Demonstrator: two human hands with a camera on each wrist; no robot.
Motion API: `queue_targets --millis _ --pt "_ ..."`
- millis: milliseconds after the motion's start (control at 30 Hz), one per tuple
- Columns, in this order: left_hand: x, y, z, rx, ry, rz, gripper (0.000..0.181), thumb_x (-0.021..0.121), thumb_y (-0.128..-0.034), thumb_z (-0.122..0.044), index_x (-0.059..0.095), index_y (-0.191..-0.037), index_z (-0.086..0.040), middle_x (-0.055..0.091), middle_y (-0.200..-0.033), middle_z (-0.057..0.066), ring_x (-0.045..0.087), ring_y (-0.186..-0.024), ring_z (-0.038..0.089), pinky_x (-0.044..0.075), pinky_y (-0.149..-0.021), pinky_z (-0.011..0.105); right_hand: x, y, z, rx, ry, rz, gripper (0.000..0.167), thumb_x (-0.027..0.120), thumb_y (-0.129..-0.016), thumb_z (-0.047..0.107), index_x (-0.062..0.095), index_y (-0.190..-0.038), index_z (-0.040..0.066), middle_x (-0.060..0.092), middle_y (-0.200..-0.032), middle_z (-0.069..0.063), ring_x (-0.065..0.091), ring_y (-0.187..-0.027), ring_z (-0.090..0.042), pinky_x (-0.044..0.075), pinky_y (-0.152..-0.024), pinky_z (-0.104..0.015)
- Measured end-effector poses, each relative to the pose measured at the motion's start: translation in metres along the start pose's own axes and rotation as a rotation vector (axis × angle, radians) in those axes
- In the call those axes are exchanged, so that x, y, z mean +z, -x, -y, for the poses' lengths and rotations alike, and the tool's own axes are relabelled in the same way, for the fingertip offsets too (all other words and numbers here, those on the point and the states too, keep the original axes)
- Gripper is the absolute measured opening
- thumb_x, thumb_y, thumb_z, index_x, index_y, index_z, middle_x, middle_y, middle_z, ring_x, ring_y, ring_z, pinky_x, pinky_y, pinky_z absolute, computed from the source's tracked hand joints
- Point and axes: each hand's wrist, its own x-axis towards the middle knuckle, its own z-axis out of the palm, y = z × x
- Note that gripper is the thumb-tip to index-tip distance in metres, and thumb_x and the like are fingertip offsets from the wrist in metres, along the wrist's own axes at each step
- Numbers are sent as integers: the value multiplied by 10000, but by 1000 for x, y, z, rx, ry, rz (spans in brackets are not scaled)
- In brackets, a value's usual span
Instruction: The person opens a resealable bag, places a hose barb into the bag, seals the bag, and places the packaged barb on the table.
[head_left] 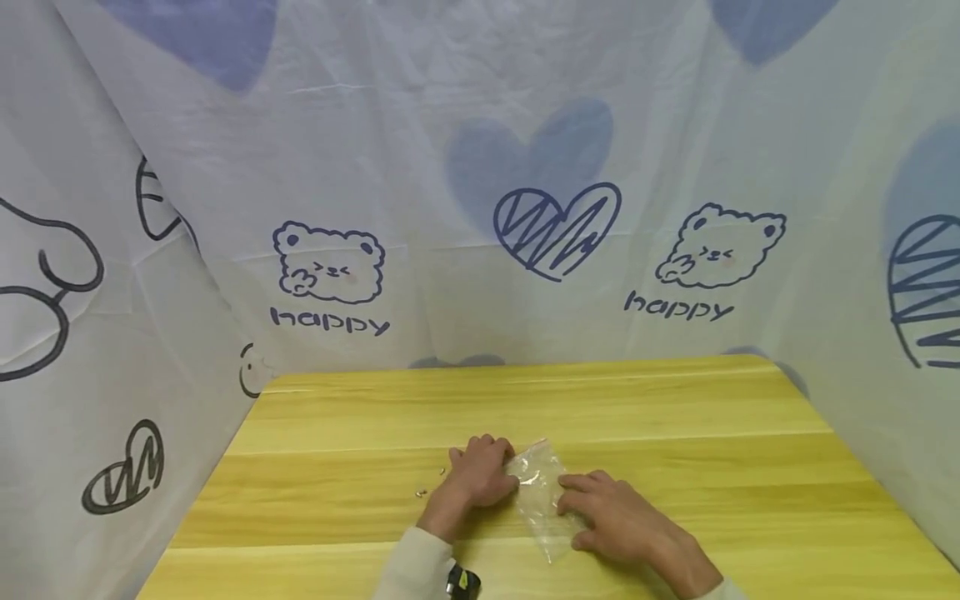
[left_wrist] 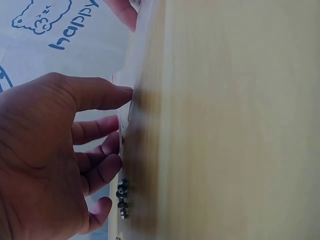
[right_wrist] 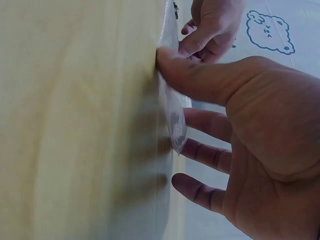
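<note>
A clear plastic bag [head_left: 538, 500] lies on the wooden table between both hands. My left hand [head_left: 480, 473] touches its left edge; in the left wrist view the thumb and bent fingers of that hand [left_wrist: 55, 145] meet the bag's edge, spread apart. My right hand [head_left: 618, 518] is at the bag's right side. In the right wrist view, that hand [right_wrist: 265, 135] has its thumb on the bag [right_wrist: 175, 117], with the fingers loosely extended along and below it. What the bag holds cannot be made out.
Small metal pieces [head_left: 421, 493] lie on the table [head_left: 337, 417] left of my left hand, also visible as dark metal bits [left_wrist: 122, 197] in the left wrist view. A black item [head_left: 463, 582] is by the left sleeve. Printed cloth [head_left: 450, 167] hangs around the table.
</note>
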Motion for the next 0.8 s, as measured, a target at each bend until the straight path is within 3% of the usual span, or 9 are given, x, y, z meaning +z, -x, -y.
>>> queue_targets --millis 167,267,433,500,633,800 --pt "3 0 -3 -27 75 -11 101 591 -802 -224 560 -869 -155 514 -872 -5 449 -844 200 284 -751 425 1 2 -5 -8 24 -12 315 755 -798 218 666 -1095 271 541 -1410 -52 503 -1246 -313 447 -865 -570" --pt "3 1 -3 -22 110 -27 31 562 -818 -180 532 -818 -175 514 -777 -38 465 -758 163 320 -757 421 2 3 -6 -11 63 -38 322 719 -830 167 680 -1133 267 544 -1396 -63 491 -1248 -306 439 -859 -539" --pt "-1 6 -2 3 188 -52 78 554 -824 -101 594 -883 -133 545 -713 -40 490 -640 129 432 -641 330 3 0 -3 -5 132 -108 323 615 -891 108 699 -1168 250 586 -1296 -35 506 -1147 -235 417 -799 -398" --pt "-3 8 -1 -1 228 -51 177 557 -797 -66 622 -957 -100 560 -719 -21 496 -614 131 427 -558 291 4 -2 -2 -5 133 -129 278 608 -900 148 713 -1145 228 611 -1242 -12 520 -1077 -197 421 -774 -363" --pt "-8 13 -2 -31 281 -43 270 576 -766 -64 644 -1028 -62 593 -740 7 514 -607 133 428 -534 279 7 -6 -1 13 107 -136 282 625 -903 307 711 -1130 165 625 -1210 -12 536 -1014 -169 466 -796 -363" --pt "-12 15 -3 -54 319 -40 156 606 -900 -209 674 -954 -79 631 -794 17 537 -657 134 448 -585 299 7 -10 -1 29 84 -117 348 668 -866 245 668 -1188 114 594 -1286 -76 553 -1071 -235 489 -837 -434"
